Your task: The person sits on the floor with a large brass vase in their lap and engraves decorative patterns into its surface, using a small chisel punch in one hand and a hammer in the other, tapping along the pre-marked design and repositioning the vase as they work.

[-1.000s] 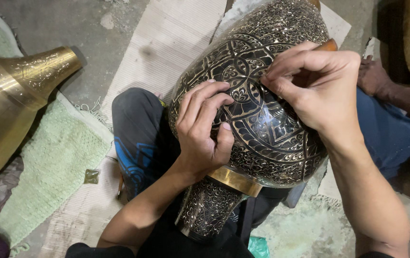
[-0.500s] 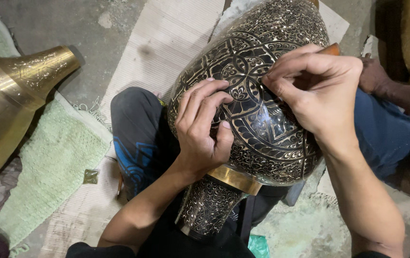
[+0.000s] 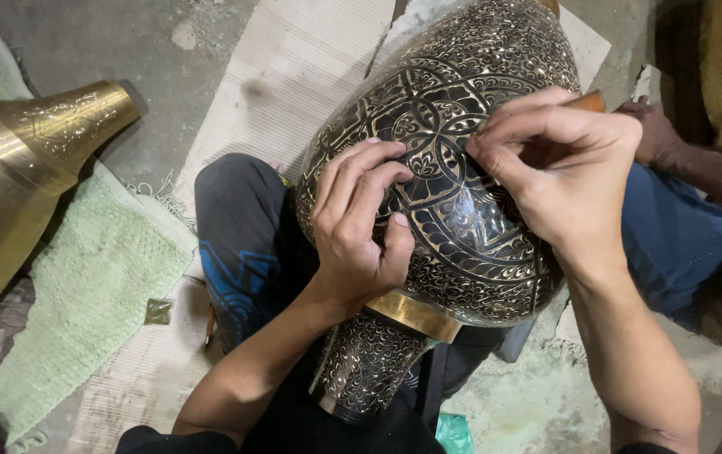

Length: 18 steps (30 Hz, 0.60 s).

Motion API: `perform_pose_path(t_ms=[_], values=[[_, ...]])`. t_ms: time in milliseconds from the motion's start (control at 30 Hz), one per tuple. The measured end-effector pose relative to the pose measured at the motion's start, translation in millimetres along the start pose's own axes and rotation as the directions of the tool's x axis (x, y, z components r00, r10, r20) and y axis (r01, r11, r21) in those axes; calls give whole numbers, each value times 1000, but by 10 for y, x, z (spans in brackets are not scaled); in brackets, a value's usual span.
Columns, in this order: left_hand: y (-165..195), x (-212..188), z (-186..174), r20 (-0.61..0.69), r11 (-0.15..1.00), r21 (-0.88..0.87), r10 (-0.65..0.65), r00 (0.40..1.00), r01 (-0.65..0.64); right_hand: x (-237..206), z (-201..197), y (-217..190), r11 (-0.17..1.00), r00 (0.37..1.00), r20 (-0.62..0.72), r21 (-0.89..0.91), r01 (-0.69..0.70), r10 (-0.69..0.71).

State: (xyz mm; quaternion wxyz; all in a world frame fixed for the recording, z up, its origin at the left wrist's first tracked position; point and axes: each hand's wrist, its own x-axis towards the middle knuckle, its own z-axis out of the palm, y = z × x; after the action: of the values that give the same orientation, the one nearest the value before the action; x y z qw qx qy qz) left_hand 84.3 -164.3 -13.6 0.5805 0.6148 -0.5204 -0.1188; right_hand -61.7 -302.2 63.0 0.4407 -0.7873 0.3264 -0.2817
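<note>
I see the engraved vase (image 3: 462, 210) patterned nearly all over—my left hand (image 3: 361, 227) rests flat and open, steadying it, my right hand (image 3: 563, 164) pinches a wooden-handled tool (image 3: 590, 101) mid-belly—only touch-ups look left.

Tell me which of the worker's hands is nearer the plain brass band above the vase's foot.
Left. The left hand rests on the engraved vase with its heel just above the brass band. The right hand pinches a wooden-handled tool higher on the body, farther from the band.

Engraved black-and-brass vase (image 3: 462, 227), tilted across lap
</note>
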Motion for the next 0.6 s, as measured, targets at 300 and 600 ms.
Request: perform_pose_path(t_ms=[300, 600], values=[[-6, -1, -14, 7, 1000, -4, -4, 1000, 4, -65, 17, 9, 999, 1000, -30, 51, -5, 7], [-9, -4, -9, 12, 1000, -2, -14, 1000, 14, -132, -6, 90, 998, 998, -30, -28, 47, -48]])
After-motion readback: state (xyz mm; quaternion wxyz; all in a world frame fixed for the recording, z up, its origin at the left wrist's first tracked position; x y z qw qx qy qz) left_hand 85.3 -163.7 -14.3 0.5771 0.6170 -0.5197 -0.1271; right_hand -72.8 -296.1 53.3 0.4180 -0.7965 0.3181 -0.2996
